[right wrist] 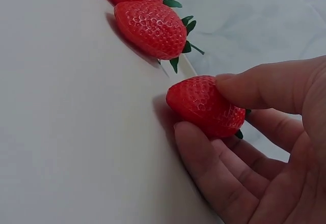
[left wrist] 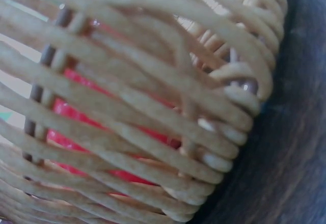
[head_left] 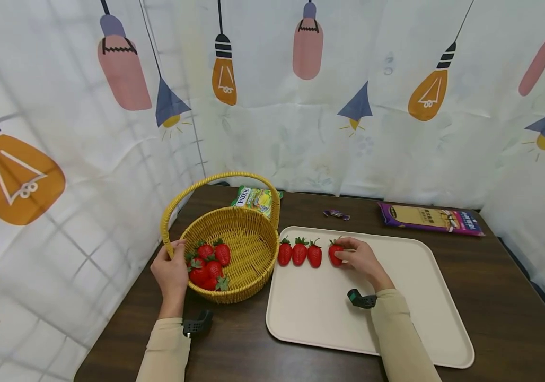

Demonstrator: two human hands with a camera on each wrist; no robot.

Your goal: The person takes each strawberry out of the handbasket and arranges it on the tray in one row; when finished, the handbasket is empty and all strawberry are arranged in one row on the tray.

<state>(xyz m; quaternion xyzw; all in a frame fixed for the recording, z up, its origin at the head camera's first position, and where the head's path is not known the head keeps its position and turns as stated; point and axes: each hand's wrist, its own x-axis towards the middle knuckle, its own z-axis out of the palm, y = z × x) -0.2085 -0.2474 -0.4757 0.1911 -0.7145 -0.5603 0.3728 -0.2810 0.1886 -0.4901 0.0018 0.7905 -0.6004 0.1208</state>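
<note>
My left hand (head_left: 169, 271) grips the yellow woven basket (head_left: 255, 249) where its handle meets the left rim. Several red strawberries (head_left: 213, 269) with green leaves lie in the basket's left half. Over the top edge of the cream tray (head_left: 320, 313), my right hand (head_left: 362, 261) pinches a strawberry (right wrist: 196, 99) between thumb and fingers, leaves pointing away. To its left, 3 strawberries (head_left: 299, 252) lie in a row on the tray. Basket weave (left wrist: 137, 96) fills the left wrist view, red fruit showing through the gaps; the left hand is out of that view.
Behind the basket lies a green candy bag (head_left: 253, 198). A small purple-wrapped candy (head_left: 336, 215) and a long purple-and-yellow packet (head_left: 430, 218) lie along the back of the dark table (head_left: 234, 345). A patterned curtain (head_left: 272, 106) hangs behind and at the sides.
</note>
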